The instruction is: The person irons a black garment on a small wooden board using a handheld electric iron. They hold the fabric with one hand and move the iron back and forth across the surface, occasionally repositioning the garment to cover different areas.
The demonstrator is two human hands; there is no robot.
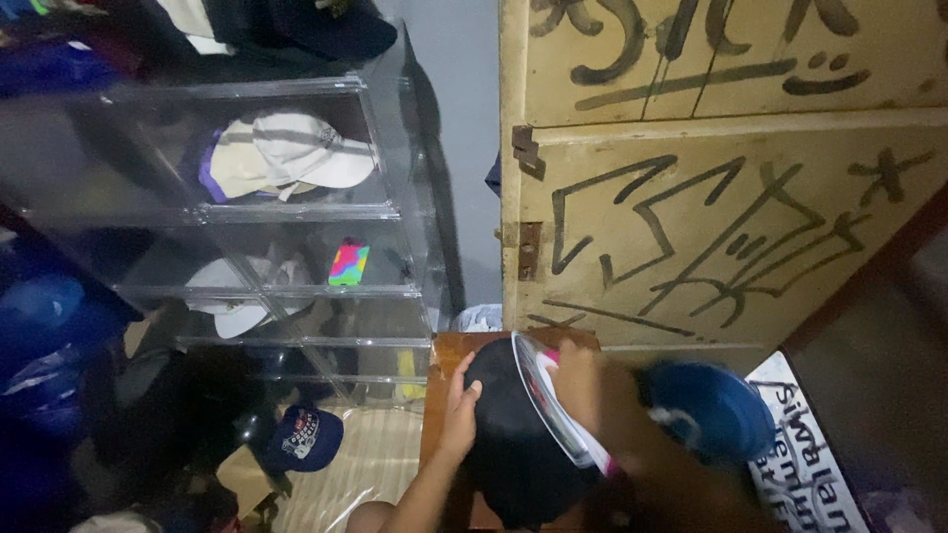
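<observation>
While a clear acrylic cap-filled shelf (pixel 296 212) stood alongside, left hand (pixel 460 413) lay flat on a black dome-shaped cap (pixel 509 434); right hand (pixel 583 380) gripped its white-edged brim (pixel 548 400).

Black cap (pixel 509 434) on wooden stool (pixel 446 351)

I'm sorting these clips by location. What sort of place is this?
Probably a cramped bedroom or storage corner at home: clear stacked boxes hold caps, a worn cream door bears scrawled black drawings, and both hands, left hand included, handle a black cap.

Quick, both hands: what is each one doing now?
Left hand: open, flat against the black cap.
Right hand: on the same cap's brim; grip cannot be told.
</observation>
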